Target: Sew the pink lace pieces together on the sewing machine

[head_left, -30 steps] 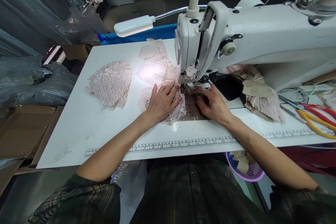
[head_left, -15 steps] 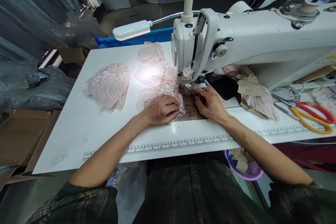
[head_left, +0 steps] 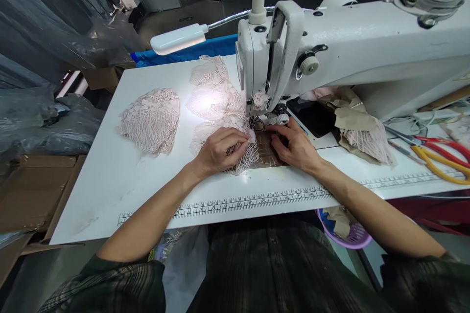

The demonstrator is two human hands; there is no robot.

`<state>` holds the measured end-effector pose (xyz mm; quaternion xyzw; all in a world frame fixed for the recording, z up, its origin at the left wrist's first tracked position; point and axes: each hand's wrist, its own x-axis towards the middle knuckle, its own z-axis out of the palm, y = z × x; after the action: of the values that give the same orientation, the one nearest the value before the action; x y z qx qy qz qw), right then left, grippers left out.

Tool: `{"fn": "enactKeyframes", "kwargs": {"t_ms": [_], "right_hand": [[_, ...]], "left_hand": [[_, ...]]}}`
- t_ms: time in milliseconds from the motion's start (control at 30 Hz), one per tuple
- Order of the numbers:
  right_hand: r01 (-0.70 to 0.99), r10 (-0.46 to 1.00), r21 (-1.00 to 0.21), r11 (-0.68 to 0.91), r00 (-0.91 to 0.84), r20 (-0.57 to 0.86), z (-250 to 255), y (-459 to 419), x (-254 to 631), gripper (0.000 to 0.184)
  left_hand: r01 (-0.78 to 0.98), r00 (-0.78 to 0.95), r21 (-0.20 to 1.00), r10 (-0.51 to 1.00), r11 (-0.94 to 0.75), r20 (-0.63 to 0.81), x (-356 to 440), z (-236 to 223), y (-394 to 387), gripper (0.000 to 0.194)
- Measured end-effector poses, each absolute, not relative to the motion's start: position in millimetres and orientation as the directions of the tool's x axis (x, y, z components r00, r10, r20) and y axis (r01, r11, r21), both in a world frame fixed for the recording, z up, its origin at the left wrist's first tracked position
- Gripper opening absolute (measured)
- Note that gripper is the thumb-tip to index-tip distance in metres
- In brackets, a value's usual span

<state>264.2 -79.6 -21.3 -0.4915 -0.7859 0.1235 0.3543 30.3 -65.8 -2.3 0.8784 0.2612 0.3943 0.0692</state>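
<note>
Pale pink lace fabric point(head_left: 240, 156) lies under the needle area of a white sewing machine point(head_left: 257, 66). My left hand point(head_left: 222, 150) is closed over it, thumb and forefinger pinching the lace left of the presser foot point(head_left: 257, 123). To the right of the foot, my right hand point(head_left: 296, 147) rests on the brown machine bed plate point(head_left: 267, 151). Its forefinger stretches toward the foot and its thumb stands apart from it; nothing shows between them. More joined lace pieces point(head_left: 209, 90) trail behind the left hand under the lamp's glare.
A stack of lace pieces point(head_left: 151, 120) lies on the white table point(head_left: 121, 183) at left. A lamp point(head_left: 179, 39) hangs above. At right are a black phone-like slab point(head_left: 315, 117), lace with brown paper point(head_left: 367, 139) and scissors point(head_left: 436, 151). A purple basket point(head_left: 348, 239) stands below.
My left hand has lifted slightly and its fingers have drawn into a pinch, uncovering more lace near the front. My right hand stays nearly in place. The view has shifted slightly.
</note>
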Motion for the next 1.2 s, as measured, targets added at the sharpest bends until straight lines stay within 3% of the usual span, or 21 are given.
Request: {"fn": "enactKeyframes", "kwargs": {"t_ms": [233, 600, 1000, 1200], "right_hand": [[0.668, 0.777, -0.4, 0.627, -0.501, 0.381, -22.7, -81.1, 261.5, 0.038], [0.689, 0.777, -0.368, 0.625, -0.5, 0.383, -28.8, -80.0, 260.6, 0.039], [0.636, 0.715, -0.328, 0.699, -0.608, 0.344, -22.4, -80.7, 264.6, 0.036], [0.658, 0.73, -0.318, 0.683, -0.591, 0.344, -20.9, -81.7, 262.9, 0.037]], "left_hand": [[0.416, 0.713, 0.18, 0.443, -0.891, 0.544, 33.7, -9.8, -66.8, 0.012], [0.413, 0.768, 0.043, 0.373, -0.91, 0.52, 33.6, -10.9, -67.5, 0.014], [0.368, 0.826, 0.122, 0.384, -0.922, 0.412, 30.8, 0.9, -73.1, 0.017], [0.42, 0.819, 0.086, 0.419, -0.903, 0.393, 31.5, 1.0, -76.8, 0.019]]}}
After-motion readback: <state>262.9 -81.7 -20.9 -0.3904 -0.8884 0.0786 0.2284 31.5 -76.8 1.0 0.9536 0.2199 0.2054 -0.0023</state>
